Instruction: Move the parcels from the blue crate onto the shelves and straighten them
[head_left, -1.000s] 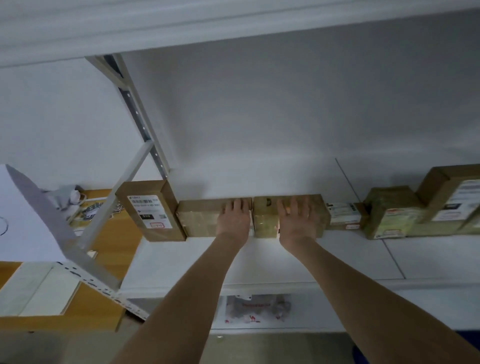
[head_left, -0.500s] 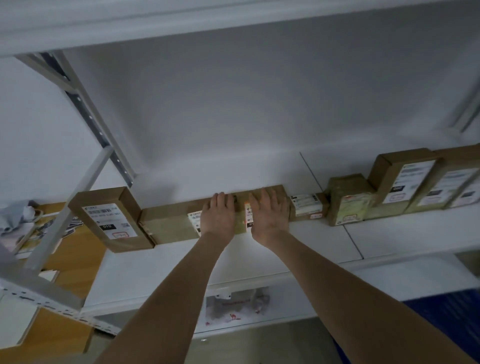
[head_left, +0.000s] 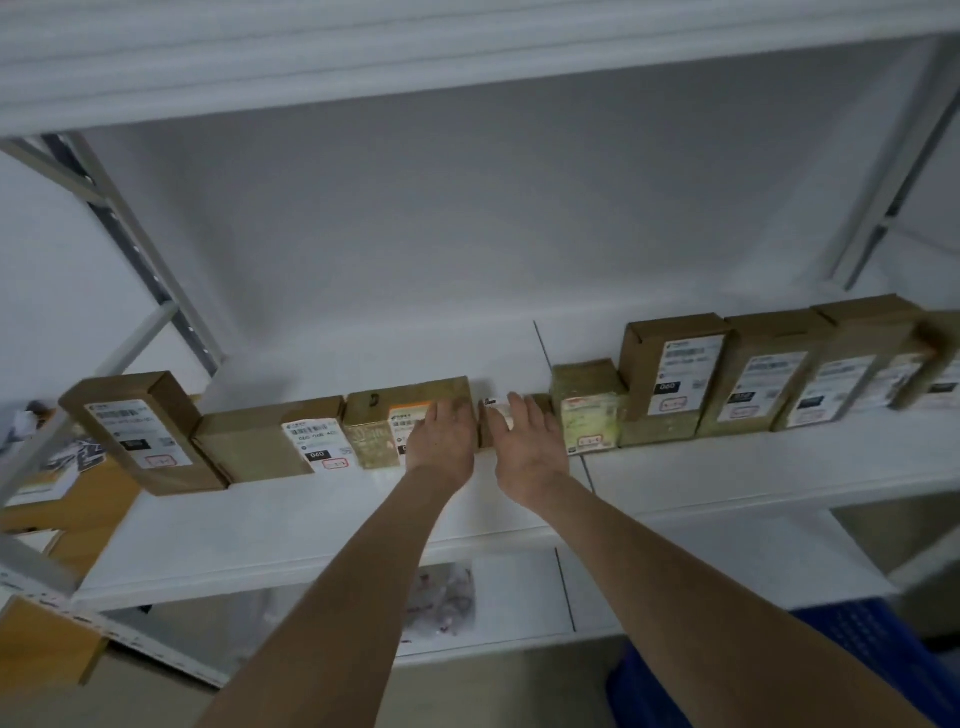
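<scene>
Shelf (head_left: 311, 525) parcels (head_left: 371, 421) against left hand (head_left: 441, 441), right hand (head_left: 530, 449)

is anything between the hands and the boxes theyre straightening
No, nothing visible. The left hand lies flat on the taped box, the right hand on the low box beside it.

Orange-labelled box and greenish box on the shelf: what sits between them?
A small low parcel with a white label, partly under the right hand, as the head view shows.
</scene>
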